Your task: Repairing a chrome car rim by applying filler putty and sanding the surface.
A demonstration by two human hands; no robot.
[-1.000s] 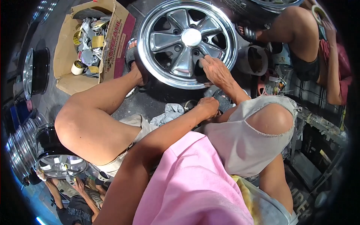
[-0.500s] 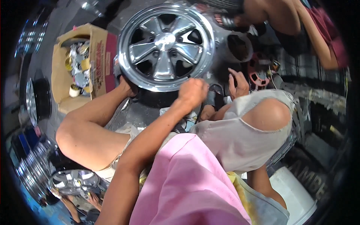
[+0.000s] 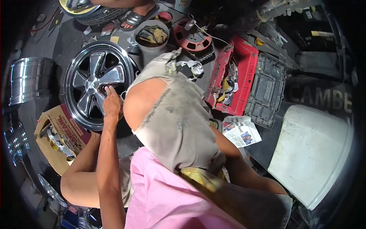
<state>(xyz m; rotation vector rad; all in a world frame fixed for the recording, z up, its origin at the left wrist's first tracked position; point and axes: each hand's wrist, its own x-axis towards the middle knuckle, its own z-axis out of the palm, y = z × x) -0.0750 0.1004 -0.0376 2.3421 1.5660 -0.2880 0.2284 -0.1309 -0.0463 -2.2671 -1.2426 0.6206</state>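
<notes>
1. Locating the wheel (image 3: pixel 92 84): it stands on the floor ahead and to the left of the person, face toward the camera, with the opened cardboard box (image 3: pixel 63 128) just beside its lower left edge. Its exact tilt cannot be told.
2. Left hand (image 3: pixel 112 103): positioned at the wheel's right side, over the rim and the near spoke. Fingers are extended and loosely together; nothing is seen in the grip. Contact with the metal cannot be confirmed.
3. Right hand: hidden beyond the raised trouser leg (image 3: pixel 179 118). Its grip, and anything in it, cannot be told.
4. Condition, finished portion: the spokes and outer rim are already bright and reflective, and the wheel appears to be whole. Judged from this, the visible face is well advanced.
5. Condition, remaining portion: openings between spokes are dark, and the back is out of sight. Whether any surface there needs attention cannot be determined.
6. Surrounding items: a white bucket (image 3: pixel 151 52) with flat pieces inside stands near the wheel; an open red toolbox (image 3: pixel 246 91) and a newspaper sheet (image 3: pixel 238 133) lie farther right.
</notes>
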